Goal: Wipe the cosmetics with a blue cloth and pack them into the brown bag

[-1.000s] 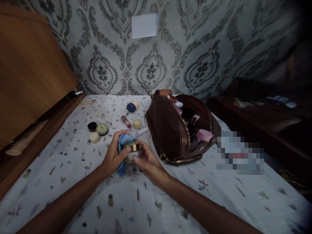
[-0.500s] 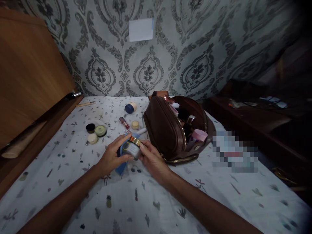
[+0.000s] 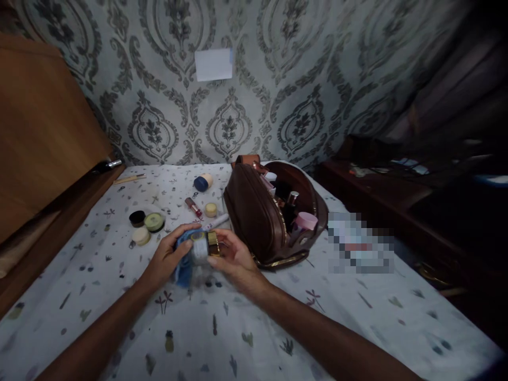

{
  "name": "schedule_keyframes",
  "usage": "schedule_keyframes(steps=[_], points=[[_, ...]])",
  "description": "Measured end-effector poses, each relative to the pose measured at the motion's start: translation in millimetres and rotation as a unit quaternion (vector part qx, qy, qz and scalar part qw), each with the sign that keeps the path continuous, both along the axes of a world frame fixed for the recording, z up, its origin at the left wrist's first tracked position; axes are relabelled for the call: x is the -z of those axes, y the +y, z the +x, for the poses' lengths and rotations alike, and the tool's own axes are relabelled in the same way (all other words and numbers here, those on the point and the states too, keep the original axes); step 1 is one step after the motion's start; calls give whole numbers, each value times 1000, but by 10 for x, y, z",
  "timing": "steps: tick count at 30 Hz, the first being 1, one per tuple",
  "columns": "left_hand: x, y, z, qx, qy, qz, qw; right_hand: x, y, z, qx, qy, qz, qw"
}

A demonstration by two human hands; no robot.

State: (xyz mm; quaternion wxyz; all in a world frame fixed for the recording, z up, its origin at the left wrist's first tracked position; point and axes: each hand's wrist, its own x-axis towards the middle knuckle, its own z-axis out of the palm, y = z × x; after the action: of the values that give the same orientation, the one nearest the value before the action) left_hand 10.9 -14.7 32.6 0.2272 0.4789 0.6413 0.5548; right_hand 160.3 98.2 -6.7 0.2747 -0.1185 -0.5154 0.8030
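A small glass jar (image 3: 200, 247) with a gold lid lies on its side between my hands, the lid pointing right. My left hand (image 3: 170, 255) is closed round the jar's base, with a crumpled blue cloth (image 3: 183, 270) bunched against the glass. My right hand (image 3: 236, 256) grips the lid end, fingers behind and thumb below. Just right of my hands stands an open brown makeup bag (image 3: 254, 211) full of cosmetics, a pink-lidded container (image 3: 306, 220) among them. A white tube (image 3: 216, 222) lies behind the jar, partly hidden by my fingers.
Farther back on the patterned sheet (image 3: 222, 338) lie a lipstick (image 3: 193, 207), a small yellow pot (image 3: 210, 209) and a navy-capped bottle (image 3: 203, 182). Several small pots, including a green one (image 3: 154, 222), sit left. A wooden panel (image 3: 47, 132) borders the left side; a blurred-out item (image 3: 359, 243) lies right.
The jar has turned from nearly upright to sideways, its gold lid now toward my right hand. The cloth has shifted with my left hand. The whole view has swung slightly right.
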Motion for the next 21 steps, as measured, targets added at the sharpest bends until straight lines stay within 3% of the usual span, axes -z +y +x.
schedule_keyframes(steps=[3, 5, 8, 11, 15, 18, 21], points=[[55, -14, 8, 38, -98, -63, 992, -70, 31, 35, 45, -1, 120, 992], [76, -16, 38, 33, -159, -105, 981, -156, 56, 87, 92, -3, 230, 969], [4, 9, 104, -38, -183, -119, 975, -332, 93, 216, 157, 1, 420, 894], [-226, 76, 170, -68, -150, -99, 981, -544, 124, 393, 168, 5, 548, 819], [-661, 243, 265, -23, -39, -69, 997, -852, 167, 664, 152, 22, 606, 780], [-968, 454, 361, 4, 115, -47, 992, -1079, 253, 878, 174, 20, 592, 786], [-1213, 743, 485, 51, 284, 16, 957, -1259, 409, 1090, 226, -37, 556, 799]])
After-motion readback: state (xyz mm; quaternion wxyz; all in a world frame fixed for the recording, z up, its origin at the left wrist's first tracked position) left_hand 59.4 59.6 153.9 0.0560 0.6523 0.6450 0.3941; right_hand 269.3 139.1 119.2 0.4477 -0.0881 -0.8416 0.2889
